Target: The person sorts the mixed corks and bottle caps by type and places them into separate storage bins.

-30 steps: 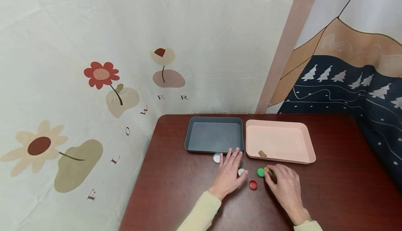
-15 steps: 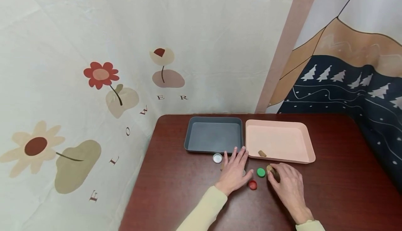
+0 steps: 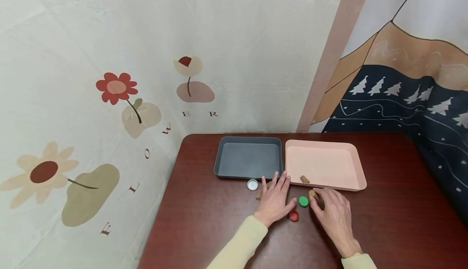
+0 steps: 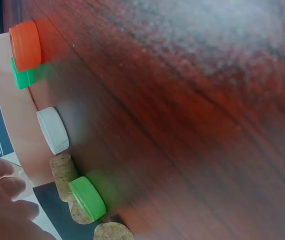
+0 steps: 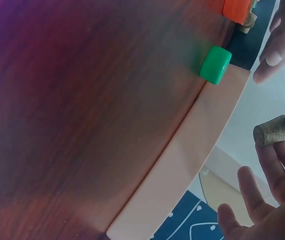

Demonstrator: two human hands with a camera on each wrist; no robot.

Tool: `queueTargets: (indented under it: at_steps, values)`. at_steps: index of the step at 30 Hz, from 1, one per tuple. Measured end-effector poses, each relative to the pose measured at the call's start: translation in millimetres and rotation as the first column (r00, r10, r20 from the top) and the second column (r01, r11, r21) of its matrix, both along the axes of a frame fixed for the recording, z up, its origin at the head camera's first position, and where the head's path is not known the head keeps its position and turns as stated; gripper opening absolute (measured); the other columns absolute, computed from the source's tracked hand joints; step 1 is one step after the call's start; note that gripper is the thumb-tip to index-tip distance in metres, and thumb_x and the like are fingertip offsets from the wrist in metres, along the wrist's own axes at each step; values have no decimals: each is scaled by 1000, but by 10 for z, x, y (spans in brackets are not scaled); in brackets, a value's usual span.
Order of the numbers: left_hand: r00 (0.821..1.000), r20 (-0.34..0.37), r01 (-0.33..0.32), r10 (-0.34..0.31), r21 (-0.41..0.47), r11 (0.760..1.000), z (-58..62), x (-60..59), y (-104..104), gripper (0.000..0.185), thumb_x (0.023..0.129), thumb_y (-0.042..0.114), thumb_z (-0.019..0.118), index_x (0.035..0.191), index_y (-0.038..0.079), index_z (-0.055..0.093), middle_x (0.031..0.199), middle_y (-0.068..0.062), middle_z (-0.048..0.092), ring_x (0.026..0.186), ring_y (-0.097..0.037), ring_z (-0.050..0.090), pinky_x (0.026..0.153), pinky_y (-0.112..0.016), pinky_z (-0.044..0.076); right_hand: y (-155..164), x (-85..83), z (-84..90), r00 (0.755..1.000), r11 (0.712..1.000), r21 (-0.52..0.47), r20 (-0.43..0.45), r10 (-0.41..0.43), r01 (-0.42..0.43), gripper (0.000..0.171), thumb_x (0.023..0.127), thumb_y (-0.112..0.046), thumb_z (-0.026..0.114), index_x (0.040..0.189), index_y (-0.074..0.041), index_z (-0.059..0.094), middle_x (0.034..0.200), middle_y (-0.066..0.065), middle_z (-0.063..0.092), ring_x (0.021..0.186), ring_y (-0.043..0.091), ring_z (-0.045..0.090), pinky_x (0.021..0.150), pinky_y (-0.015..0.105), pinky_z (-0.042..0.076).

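My right hand [image 3: 332, 212] pinches a cork [image 5: 272, 131] between thumb and fingers, just in front of the pink tray [image 3: 325, 161]. My left hand [image 3: 275, 200] has its fingers spread low over the table, beside several small caps and corks. Partly hidden by it in the head view is a cork [image 3: 259, 194]; the left wrist view shows more corks [image 4: 62, 172], a white cap [image 4: 53, 131] and a light green cap [image 4: 88, 199] near that hand. A red cap [image 3: 294, 215] lies by the left thumb. Between the hands sits a green cap [image 3: 303, 201].
The dark grey tray [image 3: 248, 158] stands at the back, left of the pink one. One cork [image 3: 305, 178] lies inside the pink tray near its front wall. A white cap [image 3: 252, 185] is close to the grey tray's front edge. A printed cloth wall [image 3: 256, 57] rises behind the table.
My left hand has shifted to the right, covering the white cap by its thumb and uncovering a cork on its left. My right hand keeps its pinch on the cork, now slightly farther from the green cap.
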State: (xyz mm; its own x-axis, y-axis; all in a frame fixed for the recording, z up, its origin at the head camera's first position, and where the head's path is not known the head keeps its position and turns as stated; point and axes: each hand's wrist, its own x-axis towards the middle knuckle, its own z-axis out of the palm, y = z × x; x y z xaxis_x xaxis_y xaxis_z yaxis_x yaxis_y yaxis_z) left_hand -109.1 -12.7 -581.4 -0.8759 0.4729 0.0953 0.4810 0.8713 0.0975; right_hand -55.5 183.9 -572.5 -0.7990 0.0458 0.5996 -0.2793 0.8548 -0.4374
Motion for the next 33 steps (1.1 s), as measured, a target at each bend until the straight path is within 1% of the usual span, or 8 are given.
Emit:
queueTargets:
  at_steps: [7,9,12,20,22,27,33]
  values:
    - [1000,14,6,-5,-43,999,-19,-6,-19,74,100,60,51,159,14,43,168,-4,32,155,-29,27,117,-67,26,32,-110,38,1000,1000,-9,-17,-2,2,28,78,-11,81,103,-1,75,97,20,72,97,45,65,82,66,46]
    - [1000,9,7,-7,-53,999,-22,-8,-23,74,100,60,51,158,14,44,168,-4,33,155,-29,27,117,-66,26,50,-145,57,1000,1000,-14,-23,-10,9,27,79,-12,81,103,-1,75,96,20,71,96,45,65,81,66,46]
    - [1000,5,4,-3,-58,998,-19,-5,-22,75,100,60,51,159,14,43,168,-4,32,156,-28,25,118,-66,25,81,-198,91,999,999,-26,-27,-25,24,26,80,-12,81,104,-2,75,97,19,71,97,45,64,80,66,46]
    - [1000,29,-6,7,-50,999,-56,34,2,75,100,61,51,160,15,42,170,-2,28,157,-27,22,119,-65,24,155,-338,157,998,997,-56,-35,-56,54,24,83,-10,79,104,0,75,96,21,71,99,47,63,83,64,45]
    - [1000,23,-4,5,-53,999,-64,45,0,75,100,61,52,159,16,42,170,-2,28,157,-27,22,118,-65,25,170,-379,164,997,996,-57,-22,-67,66,23,84,-10,79,104,0,75,96,21,71,99,47,63,83,65,45]
    - [1000,3,-1,2,-56,998,-72,55,-7,76,99,61,54,159,15,44,169,-2,29,156,-27,25,117,-65,26,204,-517,173,994,994,-52,46,-96,98,22,86,-12,78,105,0,75,98,21,72,102,48,62,85,66,44]
    - [1000,5,-5,5,-58,998,-75,18,-3,76,99,62,52,159,16,43,169,0,29,156,-26,25,118,-65,26,272,-737,184,987,994,-21,125,-101,105,23,90,-14,76,107,1,74,101,23,72,104,49,62,87,67,45]
